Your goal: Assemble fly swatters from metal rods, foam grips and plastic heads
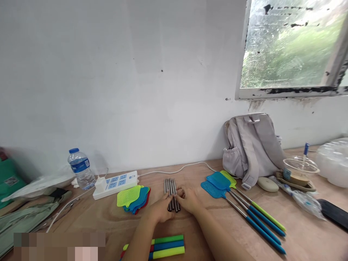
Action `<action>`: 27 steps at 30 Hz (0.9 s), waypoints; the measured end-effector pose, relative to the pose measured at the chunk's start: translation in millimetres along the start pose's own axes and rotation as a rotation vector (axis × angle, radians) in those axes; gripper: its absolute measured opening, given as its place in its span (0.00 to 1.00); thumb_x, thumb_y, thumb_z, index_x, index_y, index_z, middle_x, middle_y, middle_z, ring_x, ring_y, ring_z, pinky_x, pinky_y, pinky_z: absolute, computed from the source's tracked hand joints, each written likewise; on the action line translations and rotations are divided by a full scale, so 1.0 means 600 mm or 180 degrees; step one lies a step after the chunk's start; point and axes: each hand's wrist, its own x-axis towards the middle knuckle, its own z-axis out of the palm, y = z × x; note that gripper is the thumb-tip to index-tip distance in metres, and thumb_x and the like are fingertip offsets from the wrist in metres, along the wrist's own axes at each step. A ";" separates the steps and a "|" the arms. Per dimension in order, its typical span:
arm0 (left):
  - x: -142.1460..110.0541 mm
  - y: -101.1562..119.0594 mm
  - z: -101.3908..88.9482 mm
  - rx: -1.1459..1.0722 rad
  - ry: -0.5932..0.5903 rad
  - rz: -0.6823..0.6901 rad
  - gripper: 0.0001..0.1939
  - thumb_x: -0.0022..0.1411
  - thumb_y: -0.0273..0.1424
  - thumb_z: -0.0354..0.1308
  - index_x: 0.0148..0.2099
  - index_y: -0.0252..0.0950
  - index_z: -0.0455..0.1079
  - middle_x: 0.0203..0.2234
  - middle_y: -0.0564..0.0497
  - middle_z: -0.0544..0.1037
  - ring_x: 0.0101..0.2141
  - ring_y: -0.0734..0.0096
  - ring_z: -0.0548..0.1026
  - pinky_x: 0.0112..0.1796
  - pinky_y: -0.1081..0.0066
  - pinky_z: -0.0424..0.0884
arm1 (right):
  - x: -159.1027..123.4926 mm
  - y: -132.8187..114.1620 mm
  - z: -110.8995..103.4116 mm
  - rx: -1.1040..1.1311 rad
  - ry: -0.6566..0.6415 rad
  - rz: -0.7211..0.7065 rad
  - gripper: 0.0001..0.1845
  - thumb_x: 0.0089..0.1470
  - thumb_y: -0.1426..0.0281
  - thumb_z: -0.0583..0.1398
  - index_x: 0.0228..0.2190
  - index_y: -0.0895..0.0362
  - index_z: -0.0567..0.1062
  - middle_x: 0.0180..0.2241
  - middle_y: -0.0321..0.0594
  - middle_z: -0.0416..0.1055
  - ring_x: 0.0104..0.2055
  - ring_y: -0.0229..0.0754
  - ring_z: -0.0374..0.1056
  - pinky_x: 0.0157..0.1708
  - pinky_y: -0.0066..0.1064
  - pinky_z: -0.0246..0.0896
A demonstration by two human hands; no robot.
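Observation:
A bundle of several silver metal rods [170, 185] lies side by side on the wooden table, its ends towards me. My left hand [162, 208] is at the bundle's left side, with thumb and fingers closed in against the rods. From the right, my right hand [188, 199] grips the same rods, fingertips bent over them. Left of the hands is a stack of fly swatter heads [129, 196] in yellow-green, blue and red. Coloured handle tubes [168, 245] lie in front, partly hidden by my left forearm. Several whole fly swatters [217, 181] with metal shafts lie to the right.
Behind the swatter heads are a white power strip [116, 185] and a water bottle [79, 169]. A grey backpack [255, 145] leans on the wall at right, near a plastic cup [300, 168] and a black phone-like object [334, 214]. A white cable [174, 172] runs along the wall.

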 end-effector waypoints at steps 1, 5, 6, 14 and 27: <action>0.001 -0.001 0.000 0.0005 -0.0010 -0.0034 0.40 0.49 0.31 0.53 0.63 0.33 0.44 0.62 0.45 0.40 0.56 0.58 0.57 0.54 0.65 0.55 | -0.001 0.000 -0.002 0.0034 -0.0078 -0.0121 0.13 0.45 0.73 0.57 0.37 0.60 0.71 0.22 0.35 0.70 0.24 0.36 0.65 0.25 0.24 0.58; 0.007 -0.012 0.002 -0.0054 -0.0016 0.0063 0.40 0.48 0.31 0.54 0.63 0.39 0.44 0.62 0.48 0.43 0.57 0.60 0.54 0.54 0.65 0.53 | -0.005 0.003 -0.011 0.0247 -0.0588 -0.0502 0.16 0.41 0.68 0.62 0.36 0.58 0.72 0.22 0.31 0.66 0.22 0.33 0.60 0.21 0.22 0.53; 0.009 -0.015 0.003 -0.0076 -0.0011 0.0084 0.40 0.48 0.31 0.55 0.63 0.40 0.44 0.62 0.48 0.44 0.58 0.59 0.54 0.54 0.64 0.54 | -0.005 0.005 -0.014 0.0301 -0.0698 -0.0524 0.19 0.38 0.67 0.64 0.36 0.58 0.72 0.22 0.31 0.66 0.22 0.32 0.59 0.20 0.22 0.52; 0.013 -0.024 0.001 -0.0096 -0.0068 0.0074 0.38 0.48 0.35 0.55 0.61 0.38 0.49 0.62 0.48 0.44 0.58 0.59 0.52 0.55 0.64 0.52 | -0.002 0.016 -0.018 0.0175 -0.0973 -0.0648 0.27 0.26 0.66 0.69 0.35 0.57 0.74 0.24 0.31 0.65 0.24 0.32 0.58 0.22 0.22 0.53; 0.007 -0.028 0.000 -0.0250 -0.0109 0.0150 0.37 0.48 0.32 0.54 0.61 0.41 0.50 0.61 0.50 0.47 0.57 0.57 0.56 0.54 0.62 0.54 | 0.000 0.022 -0.009 0.0200 -0.0851 -0.0622 0.23 0.29 0.66 0.68 0.34 0.57 0.74 0.22 0.31 0.65 0.22 0.31 0.57 0.20 0.22 0.50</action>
